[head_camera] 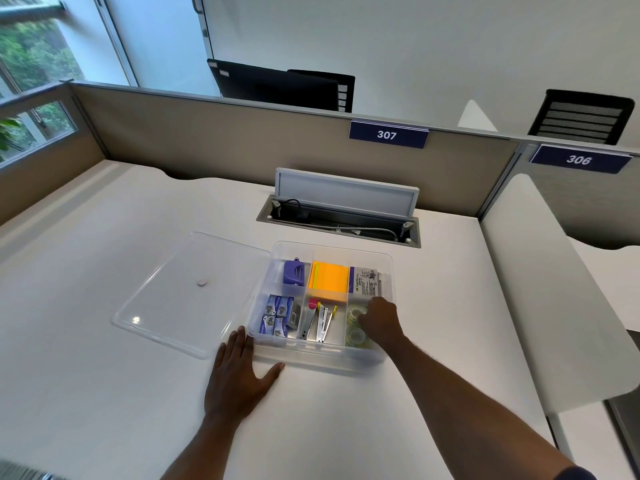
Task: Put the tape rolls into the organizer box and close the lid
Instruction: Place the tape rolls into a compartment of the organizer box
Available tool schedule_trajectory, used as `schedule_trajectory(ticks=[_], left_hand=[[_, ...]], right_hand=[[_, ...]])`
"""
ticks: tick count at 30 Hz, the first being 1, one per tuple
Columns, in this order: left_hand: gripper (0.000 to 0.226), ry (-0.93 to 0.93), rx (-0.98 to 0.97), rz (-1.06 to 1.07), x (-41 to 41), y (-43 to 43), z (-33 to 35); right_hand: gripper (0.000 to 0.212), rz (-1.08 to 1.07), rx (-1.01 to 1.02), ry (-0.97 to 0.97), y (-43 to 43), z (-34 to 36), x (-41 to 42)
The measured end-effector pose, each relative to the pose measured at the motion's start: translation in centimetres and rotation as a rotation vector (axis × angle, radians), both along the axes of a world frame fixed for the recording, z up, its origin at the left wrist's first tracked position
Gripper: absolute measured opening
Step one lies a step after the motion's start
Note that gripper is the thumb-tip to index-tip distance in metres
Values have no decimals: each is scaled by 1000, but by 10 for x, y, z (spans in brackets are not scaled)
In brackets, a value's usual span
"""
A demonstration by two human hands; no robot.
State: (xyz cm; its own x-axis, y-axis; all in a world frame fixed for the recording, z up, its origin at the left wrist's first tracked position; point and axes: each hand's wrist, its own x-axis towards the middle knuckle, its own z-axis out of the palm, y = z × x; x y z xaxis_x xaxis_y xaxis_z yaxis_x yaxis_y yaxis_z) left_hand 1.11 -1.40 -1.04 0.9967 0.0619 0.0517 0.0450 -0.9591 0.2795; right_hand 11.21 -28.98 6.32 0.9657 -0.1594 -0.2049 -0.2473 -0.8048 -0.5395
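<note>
A clear organizer box (389, 271) with several compartments stands open on the white desk. Two clear tape rolls lie in its near right compartment: one (354, 311) further back, one (356, 336) nearer me. My right hand (381, 320) reaches into that compartment, fingers curled against the further roll; whether it grips the roll is hidden. My left hand (239, 372) lies flat on the desk, fingers spread, touching the box's near left corner. The clear lid (187, 292) lies flat on the desk, left of the box.
Other compartments hold a purple punch (294, 272), orange sticky notes (330, 280), staple boxes (275, 315), metal clips (320, 323) and a packet (365, 282). An open cable tray (341, 220) sits behind the box. Partition walls enclose the desk at the back and right.
</note>
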Motion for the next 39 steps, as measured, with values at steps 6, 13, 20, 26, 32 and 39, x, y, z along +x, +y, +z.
schedule_trajectory(ticks=[6,13,20,26,32,39], left_hand=[[98,0,11,4,0,0,-1],[97,1,11,4,1,0,-1],[98,8,8,8,1,1,-3],[98,3,7,4,1,1,-3],[100,1,3,1,1,1,-2],[102,10,3,2,1,1,-4]], right_hand=[[31,-39,2,7,1,0,2],[30,-87,25,14,2,1,2],[29,-186,70,-37,9,8,2],[35,-119,3,72,15,11,1],[35,-97,-22,138,15,7,-7],[31,-102,45,164,5,9,-9]])
